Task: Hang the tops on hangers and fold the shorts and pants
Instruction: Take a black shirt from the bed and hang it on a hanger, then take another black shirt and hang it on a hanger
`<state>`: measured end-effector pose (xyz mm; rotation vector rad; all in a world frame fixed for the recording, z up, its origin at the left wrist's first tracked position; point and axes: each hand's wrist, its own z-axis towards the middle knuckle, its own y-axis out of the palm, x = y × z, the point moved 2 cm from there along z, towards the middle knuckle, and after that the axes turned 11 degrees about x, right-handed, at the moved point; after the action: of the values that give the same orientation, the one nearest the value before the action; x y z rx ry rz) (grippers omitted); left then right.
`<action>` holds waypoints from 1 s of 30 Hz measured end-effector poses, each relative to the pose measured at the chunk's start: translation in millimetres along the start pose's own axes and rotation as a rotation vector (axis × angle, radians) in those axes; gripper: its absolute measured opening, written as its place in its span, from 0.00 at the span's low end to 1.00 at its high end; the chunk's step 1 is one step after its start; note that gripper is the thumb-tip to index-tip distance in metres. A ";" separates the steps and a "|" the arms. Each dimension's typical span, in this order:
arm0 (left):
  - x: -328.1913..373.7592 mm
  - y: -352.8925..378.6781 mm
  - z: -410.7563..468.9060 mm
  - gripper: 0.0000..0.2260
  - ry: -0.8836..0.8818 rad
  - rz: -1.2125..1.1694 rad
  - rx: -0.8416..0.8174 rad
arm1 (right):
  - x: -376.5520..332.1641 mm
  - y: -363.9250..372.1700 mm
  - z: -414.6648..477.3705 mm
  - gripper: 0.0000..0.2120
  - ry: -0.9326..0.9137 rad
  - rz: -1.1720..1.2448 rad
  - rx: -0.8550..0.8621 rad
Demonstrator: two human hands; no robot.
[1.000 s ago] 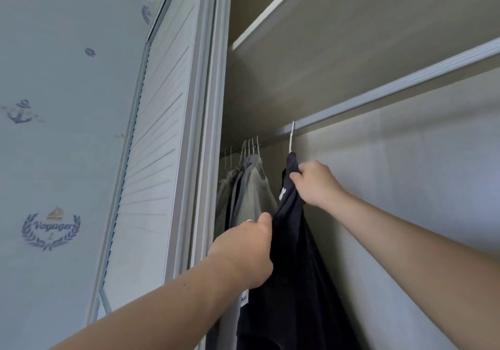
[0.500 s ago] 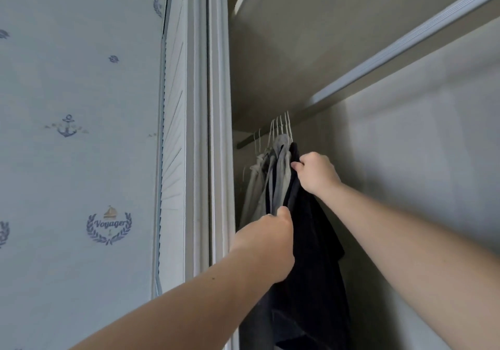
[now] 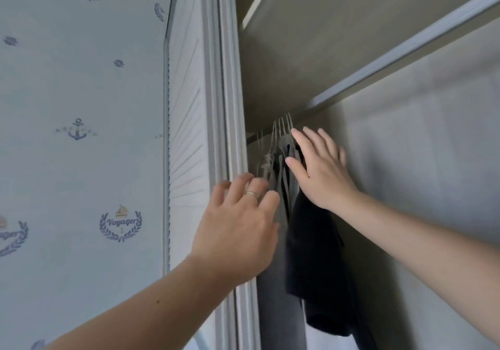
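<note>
A dark navy top (image 3: pixel 313 257) hangs on a white hanger at the right end of a row of tops inside the wardrobe. Several white hanger hooks (image 3: pixel 282 125) sit bunched on the rail, with grey tops (image 3: pixel 281 187) beneath them. My right hand (image 3: pixel 319 168) is spread flat with straight fingers against the upper part of the navy top, holding nothing. My left hand (image 3: pixel 238 228) is lower left, fingers relaxed and spread, in front of the grey tops and the door frame, gripping nothing. It wears a ring.
A white louvred sliding door (image 3: pixel 186 133) and its frame (image 3: pixel 230 106) stand left of the opening. A shelf (image 3: pixel 324 38) runs overhead. The wardrobe's pale inner wall (image 3: pixel 419 160) is on the right. Wallpaper with anchors covers the left wall.
Both hands have let go of the navy top and opened. The top now hangs pushed left against the other hangers. The view has shifted right and closer.
</note>
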<state>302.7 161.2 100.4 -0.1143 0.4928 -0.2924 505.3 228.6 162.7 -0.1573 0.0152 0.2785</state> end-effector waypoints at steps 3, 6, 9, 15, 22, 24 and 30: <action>-37.2 -35.5 -25.2 0.21 -0.067 0.080 -0.082 | -55.2 -12.3 -8.7 0.30 -0.141 -0.029 0.010; -80.8 -84.5 -57.6 0.28 -0.147 0.143 -0.142 | -124.5 -18.9 -16.1 0.31 -0.225 -0.003 -0.020; -132.7 -138.8 -103.1 0.33 -0.204 0.224 -0.229 | -205.8 -23.0 -31.4 0.33 -0.263 0.056 -0.056; -226.7 -283.6 -233.8 0.35 -0.338 0.313 -0.364 | -400.7 -42.0 -101.6 0.35 -0.455 0.199 -0.215; -283.1 -466.1 -418.6 0.34 -0.621 0.476 -0.555 | -628.4 -67.3 -211.2 0.35 -0.568 0.617 -0.444; -286.7 -511.8 -467.9 0.34 -0.717 0.525 -0.612 | -685.5 -73.1 -254.7 0.34 -0.631 0.727 -0.505; -268.1 -617.3 -613.8 0.36 -1.026 0.644 -0.799 | -828.6 -96.0 -387.1 0.34 -0.771 1.031 -0.686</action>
<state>-371.6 -368.5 -206.8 -0.8165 -0.4170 0.6092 -262.3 -149.1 -174.6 -0.7168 -0.7922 1.3597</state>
